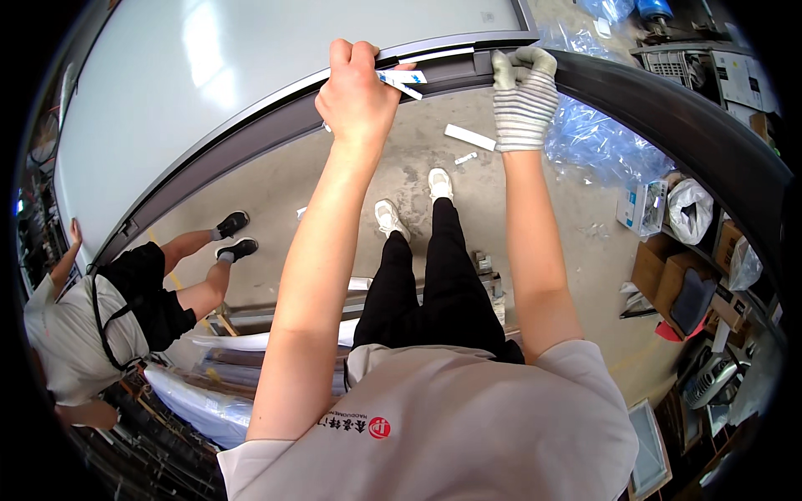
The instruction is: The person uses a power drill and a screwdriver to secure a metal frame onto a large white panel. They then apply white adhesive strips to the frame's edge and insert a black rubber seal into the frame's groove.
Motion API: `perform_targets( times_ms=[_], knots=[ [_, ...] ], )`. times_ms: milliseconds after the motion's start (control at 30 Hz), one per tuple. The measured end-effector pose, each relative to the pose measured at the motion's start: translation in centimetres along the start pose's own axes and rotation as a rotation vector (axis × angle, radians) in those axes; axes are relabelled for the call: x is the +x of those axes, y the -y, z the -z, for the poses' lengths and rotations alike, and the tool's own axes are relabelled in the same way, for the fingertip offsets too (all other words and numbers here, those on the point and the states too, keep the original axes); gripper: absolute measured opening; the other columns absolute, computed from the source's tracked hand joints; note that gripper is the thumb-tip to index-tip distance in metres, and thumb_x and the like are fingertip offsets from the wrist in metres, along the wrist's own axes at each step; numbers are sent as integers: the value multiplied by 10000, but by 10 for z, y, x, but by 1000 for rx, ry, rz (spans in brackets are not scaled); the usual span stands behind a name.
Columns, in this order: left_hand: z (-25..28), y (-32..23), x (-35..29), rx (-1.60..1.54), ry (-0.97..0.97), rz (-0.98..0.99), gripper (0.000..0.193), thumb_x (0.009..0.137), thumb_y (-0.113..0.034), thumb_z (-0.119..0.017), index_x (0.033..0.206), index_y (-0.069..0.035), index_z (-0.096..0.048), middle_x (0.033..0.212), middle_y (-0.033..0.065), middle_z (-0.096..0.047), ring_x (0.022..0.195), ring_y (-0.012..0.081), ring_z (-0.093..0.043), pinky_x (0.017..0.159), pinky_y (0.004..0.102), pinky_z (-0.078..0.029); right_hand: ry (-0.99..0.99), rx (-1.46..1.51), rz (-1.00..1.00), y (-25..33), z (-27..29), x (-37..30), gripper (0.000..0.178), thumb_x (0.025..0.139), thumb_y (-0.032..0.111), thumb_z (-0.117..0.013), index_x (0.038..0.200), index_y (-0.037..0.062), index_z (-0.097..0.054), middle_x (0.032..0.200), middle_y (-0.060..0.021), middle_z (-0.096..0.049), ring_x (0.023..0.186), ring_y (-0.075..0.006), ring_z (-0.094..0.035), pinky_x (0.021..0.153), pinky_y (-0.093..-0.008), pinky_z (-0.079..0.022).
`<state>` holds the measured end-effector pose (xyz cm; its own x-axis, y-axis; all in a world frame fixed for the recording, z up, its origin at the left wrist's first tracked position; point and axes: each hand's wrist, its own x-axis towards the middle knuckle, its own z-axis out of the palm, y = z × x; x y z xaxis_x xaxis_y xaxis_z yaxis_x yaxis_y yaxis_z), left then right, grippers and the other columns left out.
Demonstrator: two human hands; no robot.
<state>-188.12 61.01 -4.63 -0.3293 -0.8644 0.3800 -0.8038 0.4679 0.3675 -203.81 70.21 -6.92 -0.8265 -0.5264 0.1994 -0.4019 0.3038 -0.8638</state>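
A large pale panel [276, 58] with a dark metal frame [225, 138] lies in front of me, its near edge running across the view. My left hand [359, 93], bare, is closed at this edge, its fingers curled. From it sticks out a white strip with blue marks [404, 77]; whether it also grips the frame is hidden. My right hand [526, 96], in a grey-and-white striped knit glove, is at the same edge further right, its fingers bent over the dark profile. A thin white strip [439, 57] lies along the frame between my hands.
A person [92, 321] stands at the left with one hand on the panel's edge. White scraps [470, 137] and clear bluish plastic film [597, 142] lie on the floor. Cardboard boxes [672, 275] and shelves are at the right. Wrapped lengths [209, 405] lie behind, lower left.
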Motion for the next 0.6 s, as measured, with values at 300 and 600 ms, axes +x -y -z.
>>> perform_targets(
  times_ms=[300,600],
  knots=[
    [16,19,2,-574,1,106,192,770,-239,-759,855,-80,-694,819,36,-618,672,185,-607,593,304,-478,327,118,309,28,-12,-37,340,798,71,-618,1131,19,-569,1065,-138,-657,1002,-303,-623,913,-393,-471],
    [328,70,-44,-1268,-266,14,223,883,-176,-648,1010,6,-672,773,21,-617,541,25,-424,477,176,-303,517,463,123,91,43,-55,252,869,71,-627,1110,18,-577,968,-94,-674,921,-162,-633,835,-303,-507]
  ],
)
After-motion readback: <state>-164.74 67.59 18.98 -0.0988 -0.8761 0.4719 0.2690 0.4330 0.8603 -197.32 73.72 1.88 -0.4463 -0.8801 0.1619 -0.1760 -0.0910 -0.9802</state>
